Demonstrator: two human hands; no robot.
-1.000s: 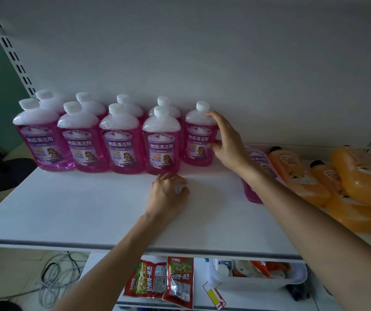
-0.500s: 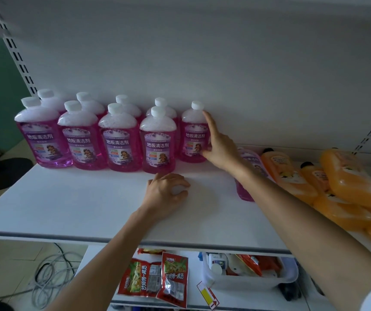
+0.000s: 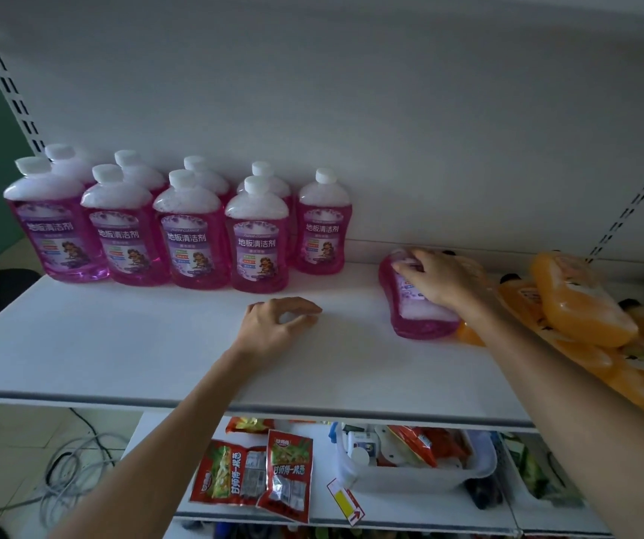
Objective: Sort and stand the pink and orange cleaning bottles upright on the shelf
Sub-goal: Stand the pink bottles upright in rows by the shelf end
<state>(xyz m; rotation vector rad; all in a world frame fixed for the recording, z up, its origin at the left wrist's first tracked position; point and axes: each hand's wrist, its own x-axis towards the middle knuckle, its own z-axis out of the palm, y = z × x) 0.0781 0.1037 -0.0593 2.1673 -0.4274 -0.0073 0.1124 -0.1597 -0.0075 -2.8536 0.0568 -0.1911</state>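
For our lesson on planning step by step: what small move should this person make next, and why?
Probably lift the lying pink bottle with the right hand, whose fingers curl over it, and stand it in the free spot in front of the end upright bottle. It is the only pink one seen lying flat, against the orange bottles.

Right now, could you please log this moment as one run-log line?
right hand: grips lying pink bottle | left hand: rests on shelf | upright pink bottles: nine | orange bottles: lying
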